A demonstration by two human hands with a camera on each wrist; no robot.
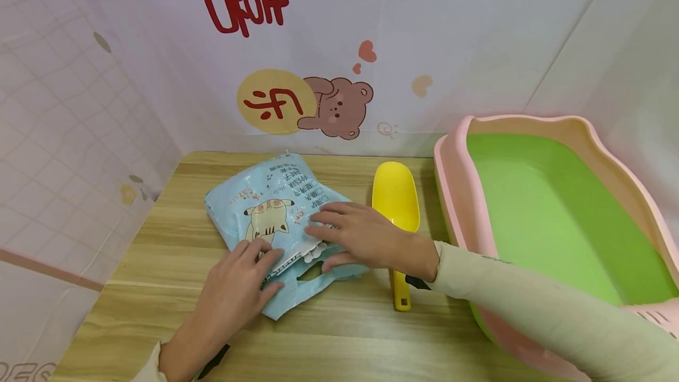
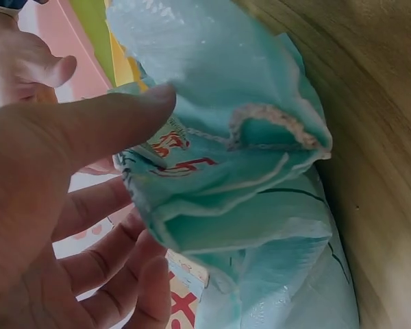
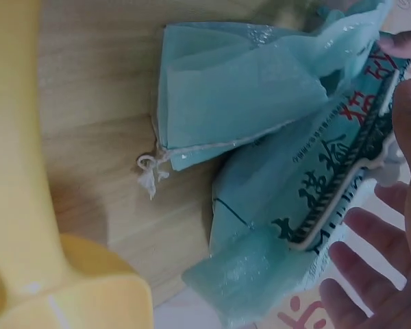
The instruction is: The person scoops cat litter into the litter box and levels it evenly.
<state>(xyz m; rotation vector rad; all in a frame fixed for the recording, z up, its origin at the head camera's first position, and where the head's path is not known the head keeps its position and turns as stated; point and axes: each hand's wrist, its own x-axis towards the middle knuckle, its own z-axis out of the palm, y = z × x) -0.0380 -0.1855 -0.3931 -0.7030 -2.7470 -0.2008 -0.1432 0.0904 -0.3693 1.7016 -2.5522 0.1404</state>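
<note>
A pale blue bag [image 1: 265,187] with a printed cat is lying on the left part of the wooden desk [image 1: 159,252], its flap [image 1: 292,302] with a cut-out handle pointing toward the near side. A white clip [image 1: 315,252] with a flower-shaped end is sitting along the bag's printed edge. The left hand [image 1: 233,282] is reaching in from the near left, its grip standing spread, with the thumb on one side of that edge and the fingers on the other. The right hand [image 1: 361,234] is hovering over or touching the right side of the bag, which one I cannot tell; its grip is spread too, the thumb standing well apart from the fingers. A yellow scoop [image 1: 395,193] is lying just right of the bag, its bowl facing the far side and its handle passing beneath the right wrist. Farther right, a green tray with a pink rim [image 1: 464,193] is standing, the right sleeve [image 1: 509,287] crossing above its near part. A white cloth [image 1: 451,34] is hanging at the far side, showing a printed bear [image 1: 342,108].
</note>
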